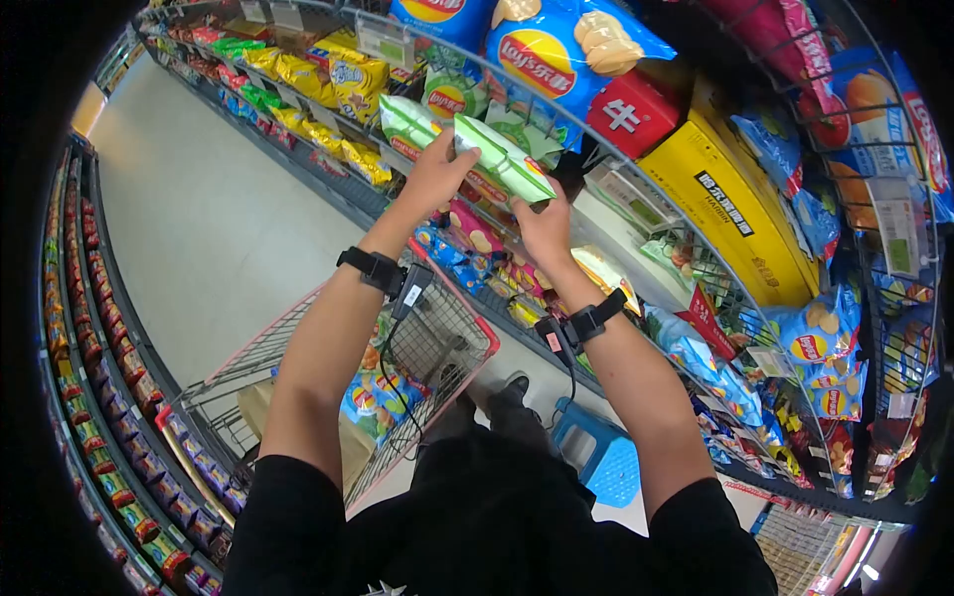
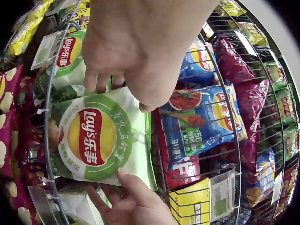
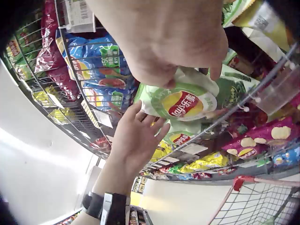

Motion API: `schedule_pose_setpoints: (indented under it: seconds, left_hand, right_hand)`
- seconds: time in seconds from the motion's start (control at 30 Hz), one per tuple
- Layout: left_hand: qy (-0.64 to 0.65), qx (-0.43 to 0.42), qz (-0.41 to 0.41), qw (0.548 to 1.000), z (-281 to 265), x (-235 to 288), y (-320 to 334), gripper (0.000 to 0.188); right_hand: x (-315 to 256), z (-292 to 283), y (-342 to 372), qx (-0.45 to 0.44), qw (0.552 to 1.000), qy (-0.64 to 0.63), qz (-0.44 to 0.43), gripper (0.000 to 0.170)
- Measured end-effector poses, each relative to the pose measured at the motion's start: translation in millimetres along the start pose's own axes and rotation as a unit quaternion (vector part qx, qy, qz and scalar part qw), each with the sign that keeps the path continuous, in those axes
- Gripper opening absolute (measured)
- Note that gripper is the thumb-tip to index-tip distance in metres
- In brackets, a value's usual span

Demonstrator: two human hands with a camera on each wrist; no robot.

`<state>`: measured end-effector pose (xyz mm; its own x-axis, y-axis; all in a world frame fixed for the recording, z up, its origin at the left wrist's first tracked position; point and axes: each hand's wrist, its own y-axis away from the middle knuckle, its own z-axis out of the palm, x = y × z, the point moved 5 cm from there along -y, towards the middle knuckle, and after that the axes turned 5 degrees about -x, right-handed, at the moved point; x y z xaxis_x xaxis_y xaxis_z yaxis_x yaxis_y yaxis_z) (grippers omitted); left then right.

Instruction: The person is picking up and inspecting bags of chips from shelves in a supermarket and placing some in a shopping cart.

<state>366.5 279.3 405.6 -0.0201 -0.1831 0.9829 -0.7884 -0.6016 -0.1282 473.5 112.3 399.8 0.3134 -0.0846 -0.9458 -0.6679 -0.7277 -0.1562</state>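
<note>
- Green-and-white Lay's bag (image 1: pixel 504 161): between both hands, at the front wire edge of the shelf (image 2: pixel 47 140).
- Left hand (image 1: pixel 435 179): fingers grasping one end of the bag.
- Right hand (image 1: pixel 546 228): fingers grasping the opposite end, thumb on its printed face.
- Red box (image 1: pixel 633 116): on the shelf, beside the yellow box (image 1: pixel 730 204).
- Shopping cart (image 1: pixel 491 341): below the hands, near the blue stool (image 1: pixel 603 459).

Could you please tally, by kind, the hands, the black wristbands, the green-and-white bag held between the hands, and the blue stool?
Hands: 2
Black wristbands: 2
Held green-and-white bag: 1
Blue stool: 1
Total: 6
</note>
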Motion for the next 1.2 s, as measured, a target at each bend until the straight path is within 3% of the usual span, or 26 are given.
schedule_pose_setpoints:
  seconds: [0.07,0.17,0.23,0.37,0.47,0.5,0.53,0.6,0.63,0.67,0.7,0.73,0.77,0.8,0.83,0.87,0.9,0.93,0.97,1.0,1.03,1.07,1.1,1.17,1.2]
  left_hand:
    - [0.031,-0.011,0.014,0.999,1.3,-26.0,-0.7,0.043]
    - [-0.043,0.002,-0.005,0.999,-0.1,-53.0,5.5,0.043]
    - [0.012,0.013,-0.007,1.000,4.4,-59.0,11.5,0.042]
    - [0.035,-0.006,-0.011,0.999,4.3,-65.9,25.4,0.048]
    - [0.000,0.036,-0.025,0.999,-13.9,-87.4,60.8,0.045]
    - [-0.006,0.041,-0.042,0.998,-21.8,-92.9,79.5,0.042]
    - [-0.009,0.065,-0.056,0.996,-30.0,-109.5,102.6,0.038]
    - [-0.018,0.096,-0.111,0.989,-39.1,-156.0,166.1,0.034]
    - [-0.020,0.102,-0.150,0.983,-40.0,-178.9,202.1,0.033]
    - [-0.045,0.041,-0.226,0.972,-38.0,-210.0,241.7,0.027]
    - [-0.006,0.075,-0.261,0.962,-32.4,-247.0,286.2,0.029]
    - [-0.096,0.067,-0.314,0.942,-27.7,-263.1,327.5,0.036]
    - [-0.079,0.040,-0.329,0.940,-19.0,-313.6,378.2,0.035]
    - [-0.054,0.047,-0.373,0.925,-12.9,-328.7,420.3,0.035]
    - [-0.139,0.057,-0.456,0.877,-4.3,-375.6,475.4,0.037]
    - [-0.084,-0.016,-0.465,0.881,6.4,-405.9,519.5,0.040]
    - [-0.245,-0.095,-0.362,0.894,18.1,-435.3,559.3,0.022]
    - [-0.236,-0.093,-0.370,0.894,40.4,-472.5,599.0,0.022]
    - [-0.352,-0.183,-0.375,0.838,51.5,-502.3,626.1,0.028]
    - [-0.344,-0.180,-0.382,0.839,59.9,-483.5,626.0,0.028]
    - [-0.163,-0.103,-0.498,0.845,56.1,-458.5,616.1,0.031]
    - [0.026,-0.020,-0.588,0.808,52.4,-424.5,606.7,0.035]
    - [0.075,-0.056,-0.586,0.805,57.8,-433.0,601.0,0.096]
    - [0.071,-0.067,-0.629,0.771,59.9,-445.1,604.1,0.083]
    - [0.136,-0.030,-0.675,0.725,65.9,-459.4,616.0,0.079]
  right_hand:
    - [4.2,0.9,3.9,0.021,1.000,0.016,0.002,0.045]
    - [12.5,0.2,9.6,0.026,0.996,0.073,0.040,0.045]
    - [37.5,3.4,7.7,0.002,0.998,0.041,0.042,0.043]
    - [45.8,6.5,13.6,-0.020,0.992,0.092,0.080,0.043]
    - [20.0,-4.3,33.3,0.039,0.996,0.077,0.017,0.042]
    - [2.9,-10.0,44.2,0.061,0.993,0.092,-0.045,0.039]
    - [-9.4,-15.3,57.8,0.083,0.985,0.105,-0.108,0.035]
    - [-9.5,-22.0,90.6,0.011,0.992,0.031,-0.123,0.026]
    - [-2.4,-24.2,109.0,-0.031,0.996,0.001,-0.089,0.022]
    - [7.9,-26.0,127.7,-0.072,0.996,-0.028,-0.055,0.018]
    - [24.9,-30.4,146.2,-0.116,0.993,-0.002,0.013,0.016]
    - [42.7,-34.4,166.7,-0.159,0.983,0.028,0.082,0.014]
    - [54.4,-34.7,185.7,-0.158,0.983,0.029,0.087,0.014]
    - [65.6,-33.6,203.3,-0.158,0.983,0.029,0.092,0.013]
    - [74.5,-32.7,221.1,-0.165,0.981,0.034,0.096,0.013]
    - [88.1,-30.0,239.9,-0.174,0.972,0.020,0.158,0.015]
    - [99.1,-25.8,255.2,-0.182,0.958,0.007,0.220,0.016]
    - [102.5,-21.7,265.4,-0.191,0.955,0.013,0.225,0.016]
    - [109.6,-15.1,278.0,-0.220,0.935,0.021,0.278,0.016]
    - [116.5,-6.8,287.6,-0.248,0.912,0.030,0.326,0.017]
    - [120.2,1.2,293.7,-0.257,0.908,0.035,0.329,0.017]
    - [125.2,11.8,302.6,-0.292,0.894,0.028,0.338,0.016]
    - [130.4,22.2,312.1,-0.326,0.879,0.022,0.347,0.016]
    - [141.3,42.0,327.4,-0.352,0.870,0.043,0.342,0.014]
    - [142.0,51.9,332.4,-0.371,0.863,0.032,0.342,0.014]
